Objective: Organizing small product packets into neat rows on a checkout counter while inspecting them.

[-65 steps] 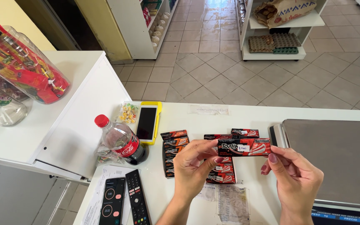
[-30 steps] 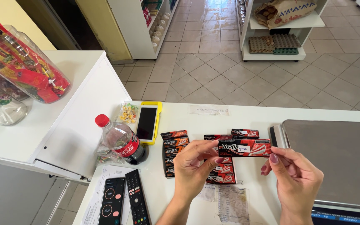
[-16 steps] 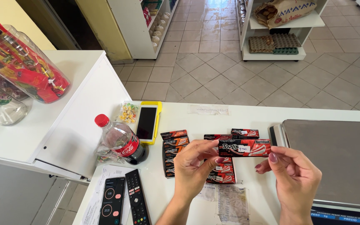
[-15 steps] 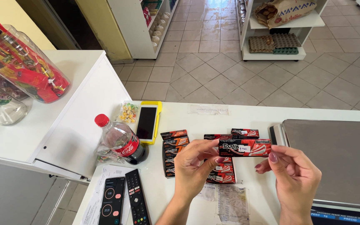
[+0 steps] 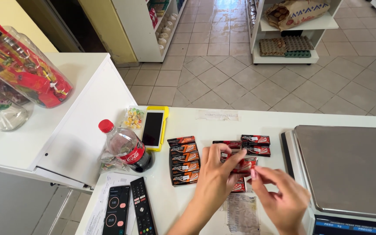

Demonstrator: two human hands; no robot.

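Red and dark, flat and glossy, the small rectangular snack packet (image 5: 245, 165) sits low over the white laminate counter (image 5: 275, 124), pinched between both hands above the rows already laid out. In the head view, the left hand (image 5: 216, 174) is closed on its left end, fingers curled over the top, while the right hand (image 5: 279, 196) meets its right end with thumb and fingertips, blurred, so I judge it a light pinch rather than a firm grasp. Beneath and beside it lie more red-and-black packets (image 5: 255, 140) in a short column, and to their left a stack of orange-and-black packets (image 5: 184, 160), near each other but not touching.

The risk, as I judge it, is that setting this packet down nudges the neat columns out of line, since the hands hover directly over them; a slick wrapper could also slip from the looser right-hand pinch.

Further left stand a clear plastic soda bottle with a red cap (image 5: 125, 146), a smartphone in a yellow case (image 5: 153, 128) and a black remote control (image 5: 142, 211); a steel weighing scale (image 5: 349, 167) fills the right
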